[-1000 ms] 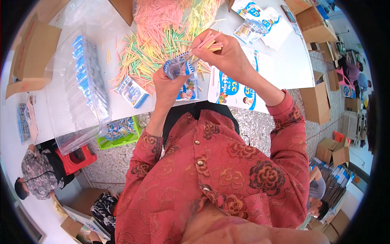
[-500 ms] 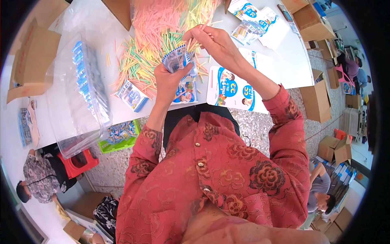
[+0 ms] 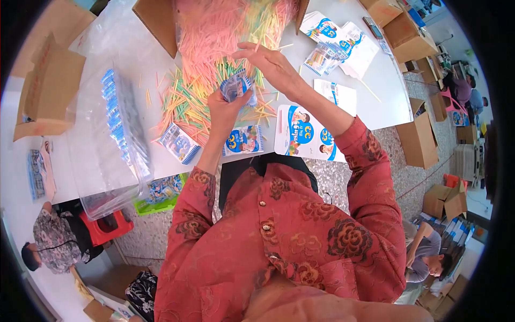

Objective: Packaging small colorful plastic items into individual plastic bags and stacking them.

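Over the white table (image 3: 386, 94), the left hand (image 3: 223, 110) grips a small clear-and-blue packet (image 3: 234, 89) between thumb and fingers, at the near side of a heap of pastel sticks (image 3: 188, 104); the right hand (image 3: 276, 72) hangs above the heap, fingers extended, though whether they pinch anything I cannot tell. A blue pouch (image 3: 244, 140) lies flat near the table's edge; beside it, a white printed card (image 3: 287, 137).

- Your left hand (image 3: 229, 105) is curled in a grip, thumb (image 3: 246, 99) pointing right.
- Your right hand (image 3: 273, 68) sits farther forward, its back up, fingers (image 3: 251, 55) loosely extended leftward.
- Your left forearm (image 3: 210, 150) points nearly straight ahead; your right forearm (image 3: 326, 111) slants inward.
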Demonstrator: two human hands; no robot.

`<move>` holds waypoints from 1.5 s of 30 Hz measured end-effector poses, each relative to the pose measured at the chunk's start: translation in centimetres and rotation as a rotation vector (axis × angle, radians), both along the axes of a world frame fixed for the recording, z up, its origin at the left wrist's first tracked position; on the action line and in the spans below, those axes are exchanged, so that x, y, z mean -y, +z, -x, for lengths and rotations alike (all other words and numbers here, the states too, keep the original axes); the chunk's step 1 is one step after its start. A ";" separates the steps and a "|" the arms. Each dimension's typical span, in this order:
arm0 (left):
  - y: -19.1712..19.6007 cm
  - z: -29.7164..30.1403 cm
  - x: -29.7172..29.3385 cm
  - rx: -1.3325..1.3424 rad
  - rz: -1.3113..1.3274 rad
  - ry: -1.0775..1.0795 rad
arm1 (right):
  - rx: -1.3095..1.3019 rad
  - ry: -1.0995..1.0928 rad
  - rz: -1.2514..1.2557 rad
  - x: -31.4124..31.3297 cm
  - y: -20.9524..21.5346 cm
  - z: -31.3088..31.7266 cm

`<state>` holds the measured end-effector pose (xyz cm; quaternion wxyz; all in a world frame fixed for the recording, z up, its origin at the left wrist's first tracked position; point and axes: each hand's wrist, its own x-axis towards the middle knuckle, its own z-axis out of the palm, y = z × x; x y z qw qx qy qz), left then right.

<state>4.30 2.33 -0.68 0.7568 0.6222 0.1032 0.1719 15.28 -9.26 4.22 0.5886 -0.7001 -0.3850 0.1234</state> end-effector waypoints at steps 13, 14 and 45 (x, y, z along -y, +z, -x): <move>-0.3 0.1 -0.4 0.010 0.014 -0.029 | -0.197 0.069 -0.011 0.7 3.0 0.2; -0.2 0.1 -0.3 0.016 0.016 -0.028 | -0.269 0.070 -0.048 0.7 3.1 0.3; 0.5 1.0 -0.1 0.039 0.125 -0.102 | -0.288 0.054 0.009 1.0 2.2 1.0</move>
